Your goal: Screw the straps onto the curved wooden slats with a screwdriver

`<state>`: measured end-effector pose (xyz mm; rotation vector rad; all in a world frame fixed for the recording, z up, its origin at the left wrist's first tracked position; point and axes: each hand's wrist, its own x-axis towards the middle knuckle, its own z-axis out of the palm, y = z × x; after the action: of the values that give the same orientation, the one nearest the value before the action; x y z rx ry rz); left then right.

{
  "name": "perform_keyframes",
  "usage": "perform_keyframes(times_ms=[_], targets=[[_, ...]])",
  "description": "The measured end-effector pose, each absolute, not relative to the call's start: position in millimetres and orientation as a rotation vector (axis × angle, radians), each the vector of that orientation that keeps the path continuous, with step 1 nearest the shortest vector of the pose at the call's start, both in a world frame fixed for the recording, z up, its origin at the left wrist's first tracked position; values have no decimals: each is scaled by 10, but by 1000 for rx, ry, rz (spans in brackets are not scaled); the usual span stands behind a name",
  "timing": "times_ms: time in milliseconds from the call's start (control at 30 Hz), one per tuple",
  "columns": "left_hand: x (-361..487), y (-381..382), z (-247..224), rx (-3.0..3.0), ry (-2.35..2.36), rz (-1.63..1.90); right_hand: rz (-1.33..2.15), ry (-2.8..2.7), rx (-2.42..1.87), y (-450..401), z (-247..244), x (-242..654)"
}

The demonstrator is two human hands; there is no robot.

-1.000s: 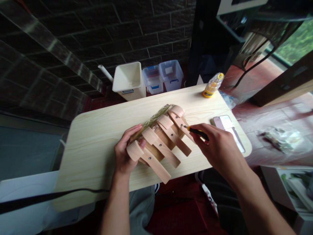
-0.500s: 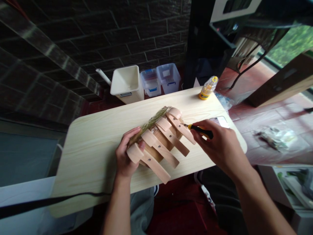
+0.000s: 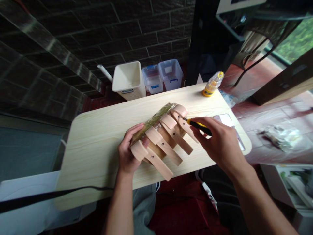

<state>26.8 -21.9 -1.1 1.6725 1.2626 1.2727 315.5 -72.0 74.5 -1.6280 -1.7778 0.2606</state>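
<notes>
A wooden piece (image 3: 163, 143) with several curved, hook-like slats, each with a dark screw or hole, rests tilted on the table. Clear wrap shows along its far, greenish side. My left hand (image 3: 129, 148) is closed around its left end, thumb between two slats. In my right hand (image 3: 217, 133) is a yellow-and-black screwdriver (image 3: 199, 126), gripped near the handle. Its tip points left and lies at the upper part of the rightmost slat (image 3: 187, 122), above that slat's dark hole; whether it touches is unclear.
The pale wooden table (image 3: 97, 140) carries a clear bottle with yellow base and cap (image 3: 213, 85) at the back right. A phone (image 3: 226, 120) lies under my right hand. Behind stand a cream bin (image 3: 128, 78) and two clear plastic boxes (image 3: 171, 76). A black strap (image 3: 80, 189) crosses the left corner.
The screwdriver tip has shifted from beside the rightmost slat's hole up to the slat's upper part. The whole view has moved slightly; my left hand keeps its hold.
</notes>
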Motion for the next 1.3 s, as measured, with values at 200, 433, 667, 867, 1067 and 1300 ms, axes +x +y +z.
perform_keyframes(times_ms=[200, 433, 667, 867, 1067, 1300], targets=[[271, -214, 5, 1646, 1256, 1275, 220, -1837, -1614, -742, 680, 3078], [274, -220, 9, 1696, 1270, 1264, 173, -1782, -1675, -782, 692, 2960], [270, -210, 25, 1735, 1223, 1272, 239, -1755, -1698, -786, 726, 2949], [290, -212, 83, 1784, 1195, 1267, 260, -1663, -1717, -775, 745, 2996], [286, -219, 39, 1741, 1242, 1254, 406, -1527, -1694, -756, 680, 2955], [322, -238, 3, 1623, 1396, 1212, 463, -1587, -1648, -755, 760, 3031]])
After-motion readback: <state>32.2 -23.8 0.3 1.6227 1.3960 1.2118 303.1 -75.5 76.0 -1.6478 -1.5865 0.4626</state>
